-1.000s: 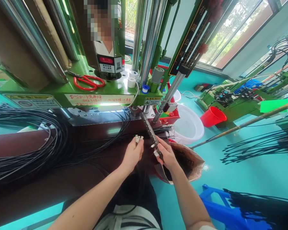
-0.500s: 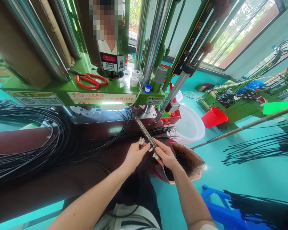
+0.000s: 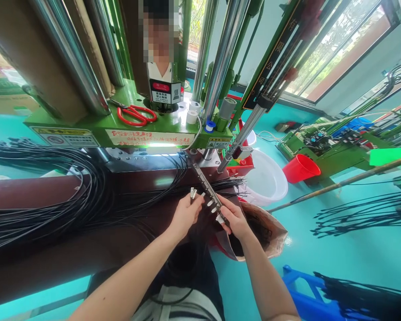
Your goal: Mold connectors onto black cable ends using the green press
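Note:
My left hand (image 3: pixel 184 215) is closed on a few black cable ends with small silver plugs (image 3: pixel 193 194) sticking up above its fingers. My right hand (image 3: pixel 233 219) grips the near end of a long narrow metal fixture bar (image 3: pixel 207 192) that slants up toward the machine. Several silver plugs sit along the bar's left side, just right of my left hand. Both hands hover over the dark brown bench (image 3: pixel 53 196), where a thick bundle of black cables (image 3: pixel 47 200) lies.
A green moulding machine (image 3: pixel 120 129) with chrome columns stands behind, red scissors (image 3: pixel 135 115) on its deck. A person stands beyond it. A brown paper bag (image 3: pixel 260 229), white basin (image 3: pixel 267 180) and red bucket (image 3: pixel 300 168) are right. A blue crate (image 3: pixel 307 294) lies near right.
My left hand went to the bar and drew back left with plugs still in it. More plugs now sit along the bar. The view shifted slightly.

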`<state>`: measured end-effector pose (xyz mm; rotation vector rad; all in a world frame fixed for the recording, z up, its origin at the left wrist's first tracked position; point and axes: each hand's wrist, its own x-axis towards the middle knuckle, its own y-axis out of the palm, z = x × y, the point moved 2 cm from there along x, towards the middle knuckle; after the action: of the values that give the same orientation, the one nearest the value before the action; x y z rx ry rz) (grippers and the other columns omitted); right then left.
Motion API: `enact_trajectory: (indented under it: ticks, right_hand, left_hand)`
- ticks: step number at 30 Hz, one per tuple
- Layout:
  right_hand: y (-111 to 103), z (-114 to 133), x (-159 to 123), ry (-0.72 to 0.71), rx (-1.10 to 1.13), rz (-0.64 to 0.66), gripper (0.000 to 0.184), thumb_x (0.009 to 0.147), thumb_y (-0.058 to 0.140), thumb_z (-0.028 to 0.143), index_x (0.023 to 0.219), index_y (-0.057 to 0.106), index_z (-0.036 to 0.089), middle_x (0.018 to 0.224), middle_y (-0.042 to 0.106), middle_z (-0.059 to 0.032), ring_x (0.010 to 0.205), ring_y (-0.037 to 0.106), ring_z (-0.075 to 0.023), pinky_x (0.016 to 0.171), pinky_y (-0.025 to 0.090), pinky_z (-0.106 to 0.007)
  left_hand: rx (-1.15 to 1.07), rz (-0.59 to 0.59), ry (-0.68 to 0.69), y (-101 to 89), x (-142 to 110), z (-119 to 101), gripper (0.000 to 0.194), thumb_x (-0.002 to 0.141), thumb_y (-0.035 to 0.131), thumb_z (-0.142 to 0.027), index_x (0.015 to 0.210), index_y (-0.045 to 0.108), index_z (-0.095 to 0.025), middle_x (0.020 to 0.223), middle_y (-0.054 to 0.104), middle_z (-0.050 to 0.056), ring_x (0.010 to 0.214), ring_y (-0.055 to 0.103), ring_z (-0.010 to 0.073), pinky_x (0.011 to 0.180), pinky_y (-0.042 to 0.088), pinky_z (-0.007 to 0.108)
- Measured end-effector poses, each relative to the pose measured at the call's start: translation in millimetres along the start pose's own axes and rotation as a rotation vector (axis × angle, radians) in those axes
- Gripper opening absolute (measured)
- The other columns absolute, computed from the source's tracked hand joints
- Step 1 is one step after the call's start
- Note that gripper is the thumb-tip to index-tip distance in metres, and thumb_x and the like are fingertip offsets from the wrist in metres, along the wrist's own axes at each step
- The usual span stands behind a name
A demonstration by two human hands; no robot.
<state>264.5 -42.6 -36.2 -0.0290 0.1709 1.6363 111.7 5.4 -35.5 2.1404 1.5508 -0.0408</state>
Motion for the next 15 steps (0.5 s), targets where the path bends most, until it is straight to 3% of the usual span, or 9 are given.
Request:
enact_trajectory:
  ticks: [9,15]
  right_hand:
    - [-2.5,0.8,0.6,0.004,-0.057,0.091,0.045,0.086,0.048,0.035,0.128,0.043,0.019,0.063,0.055,0.0013,0.030,0.033,-0.0002,0.025,0.023,-0.013]
    - [3.7,4.2,2.0,0.038,-0.269,0.104,0.050,0.085,0.049,0.036,0.131,0.039,0.020,0.053,0.048,0.0060,0.032,0.036,-0.0018,0.027,0.028,-0.013]
  left_hand:
    - [-0.057,0.052,-0.080,-5.2,4.2,2.1,0.034,0.066,0.062,-0.046,0.067,0.048,-0.015,0.042,0.024,-0.012,0.033,0.016,0.0004,0.032,0.011,0.014]
    - [0.003,-0.032,-0.053,-9.8,4.6,5.8,0.032,0.065,0.062,-0.044,0.066,0.046,-0.016,0.040,0.025,-0.013,0.032,0.018,0.0009,0.032,0.013,0.015]
